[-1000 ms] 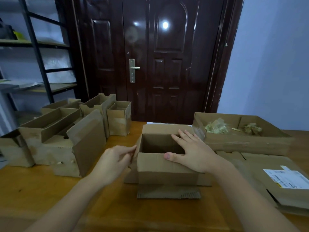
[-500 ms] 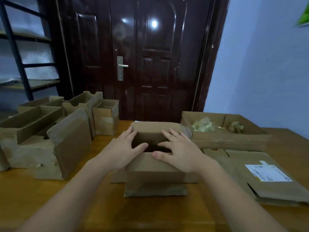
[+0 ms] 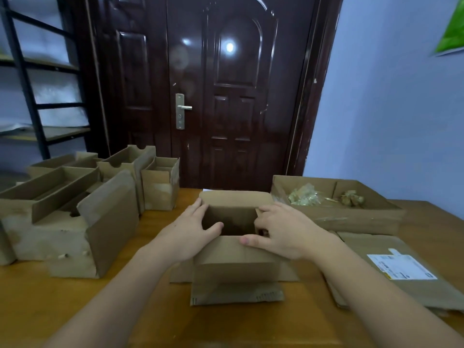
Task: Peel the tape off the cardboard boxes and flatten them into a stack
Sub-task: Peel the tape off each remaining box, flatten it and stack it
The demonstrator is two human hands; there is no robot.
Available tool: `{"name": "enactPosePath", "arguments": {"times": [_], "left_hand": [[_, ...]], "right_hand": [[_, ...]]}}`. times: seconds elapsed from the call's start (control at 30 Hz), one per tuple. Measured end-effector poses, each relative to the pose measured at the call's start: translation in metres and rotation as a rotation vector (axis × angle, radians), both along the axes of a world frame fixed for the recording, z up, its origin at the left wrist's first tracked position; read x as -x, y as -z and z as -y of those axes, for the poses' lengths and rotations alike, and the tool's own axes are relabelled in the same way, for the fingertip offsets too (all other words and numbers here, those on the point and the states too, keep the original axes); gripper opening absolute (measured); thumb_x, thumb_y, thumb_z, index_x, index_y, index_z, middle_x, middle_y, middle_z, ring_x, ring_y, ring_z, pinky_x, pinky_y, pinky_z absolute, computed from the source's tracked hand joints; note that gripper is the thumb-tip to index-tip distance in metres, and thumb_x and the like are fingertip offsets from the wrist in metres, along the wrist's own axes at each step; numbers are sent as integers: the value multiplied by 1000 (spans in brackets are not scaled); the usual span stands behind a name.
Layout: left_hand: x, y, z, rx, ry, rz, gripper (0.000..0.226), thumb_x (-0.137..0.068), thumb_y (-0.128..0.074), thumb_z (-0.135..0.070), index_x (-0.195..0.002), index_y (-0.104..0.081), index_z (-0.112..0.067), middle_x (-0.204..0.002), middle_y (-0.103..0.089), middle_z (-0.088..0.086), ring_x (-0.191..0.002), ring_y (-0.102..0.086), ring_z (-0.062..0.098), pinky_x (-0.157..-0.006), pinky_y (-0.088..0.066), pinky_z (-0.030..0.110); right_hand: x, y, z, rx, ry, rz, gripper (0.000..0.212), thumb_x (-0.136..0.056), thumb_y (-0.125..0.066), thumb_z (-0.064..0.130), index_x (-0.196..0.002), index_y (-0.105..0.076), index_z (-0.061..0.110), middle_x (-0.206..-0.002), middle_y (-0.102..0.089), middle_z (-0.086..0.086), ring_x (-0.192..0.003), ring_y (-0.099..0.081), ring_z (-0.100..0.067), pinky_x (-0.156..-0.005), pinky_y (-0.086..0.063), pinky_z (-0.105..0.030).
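Note:
A small open cardboard box [image 3: 236,254] stands in the middle of the wooden table [image 3: 140,312], its bottom flaps spread flat on the wood. My left hand [image 3: 188,229] holds the box's left wall, thumb inside the opening and fingers along the outside. Over the right wall my right hand [image 3: 283,232] grips with curled fingers, its thumb lying on the front rim. To the right lies a stack of flattened cardboard [image 3: 371,247] with a white shipping label [image 3: 401,267] on top.
Several open cardboard boxes [image 3: 75,222] crowd the table's left side. A shallow cardboard tray [image 3: 351,217] behind the flat stack holds crumpled tape scraps [image 3: 303,195]. Behind the table are a dark door [image 3: 226,96] and, at far left, a metal shelf rack [image 3: 25,84].
My left hand came from beside the box onto its left wall, thumb going inside. My right hand shifted from the front rim to the right wall and curled its fingers over it.

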State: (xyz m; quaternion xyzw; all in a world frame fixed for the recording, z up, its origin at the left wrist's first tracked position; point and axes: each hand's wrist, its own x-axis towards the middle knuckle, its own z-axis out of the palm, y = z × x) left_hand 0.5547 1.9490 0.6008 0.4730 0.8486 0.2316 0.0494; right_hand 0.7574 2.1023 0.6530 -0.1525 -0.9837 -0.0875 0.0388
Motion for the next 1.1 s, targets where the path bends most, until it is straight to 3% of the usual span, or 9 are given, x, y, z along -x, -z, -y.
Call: {"name": "enactPosePath", "arguments": {"times": [0.1,0.2,0.3,0.47,0.6,0.73,0.93,1.0,1.1], "left_hand": [[-3,-3,1,9,-1,-4,86,-94,-34,-78,-164,-12,-34,-172,-2,-12,-155,-20,16,-119,-34,40],[-5,-6,3,19,8,-1,84,-96,-34,-77,-164,-11,-33,-172,-1,-12,-155,-20,16,-119,-33,40],[-5,-7,3,25,6,4,84,-96,-34,-76,-164,-10,-34,-172,0,-12,-155,-21,17,-118,-35,40],[-6,-5,2,5,7,29,84,-95,-35,-76,-164,-10,-35,-172,0,-13,-154,-23,17,-117,-36,38],[-3,0,1,-42,13,65,84,-94,-37,-77,-164,-11,-36,-172,-1,-15,-153,-26,18,-116,-37,38],[-2,4,0,-88,23,117,85,-93,-40,-76,-163,-13,-36,-171,-3,-16,-153,-25,17,-117,-35,39],[-10,6,11,-219,93,271,71,-98,-45,-64,-161,-22,-40,-169,-15,-17,-150,-27,12,-117,-33,34],[-14,6,17,-275,123,368,72,-96,-49,-63,-159,-24,-41,-165,-26,-17,-142,-34,8,-111,-38,28],[-24,1,28,-364,145,493,83,-83,-57,-67,-156,-27,-42,-146,-40,-23,-119,-47,-8,-81,-44,7]], "right_hand": [[-10,-8,-10,17,-11,-120,80,-81,-20,94,-96,-68,32,-125,-65,8,-130,-51,-14,-105,-47,-40],[-27,-10,-26,59,-33,-201,74,-83,-34,89,-125,-66,36,-150,-52,16,-149,-28,-5,-119,-34,-36],[-48,-8,-39,76,-15,-230,81,-82,-37,91,-142,-55,41,-156,-41,23,-150,-18,2,-117,-20,-27],[-72,11,-49,161,70,-157,93,-76,-34,98,-153,-37,46,-161,-30,25,-148,-17,1,-121,-19,-31],[-71,48,-33,444,109,-265,104,-74,-35,99,-160,-16,44,-163,-18,27,-146,-19,5,-122,-24,-34],[-64,76,-16,742,144,-433,104,-77,-39,95,-161,-8,43,-165,-22,18,-148,-28,-3,-122,-31,-36],[-58,78,-10,670,190,-480,99,-78,-27,96,-160,1,47,-164,2,29,-150,-5,5,-120,-18,-34],[-55,79,-8,633,240,-521,93,-83,-27,90,-160,0,46,-166,7,26,-152,2,1,-123,-17,-42],[-50,80,-1,615,315,-643,89,-86,-31,82,-161,-4,41,-167,8,21,-155,1,-6,-123,-19,-47]]}}
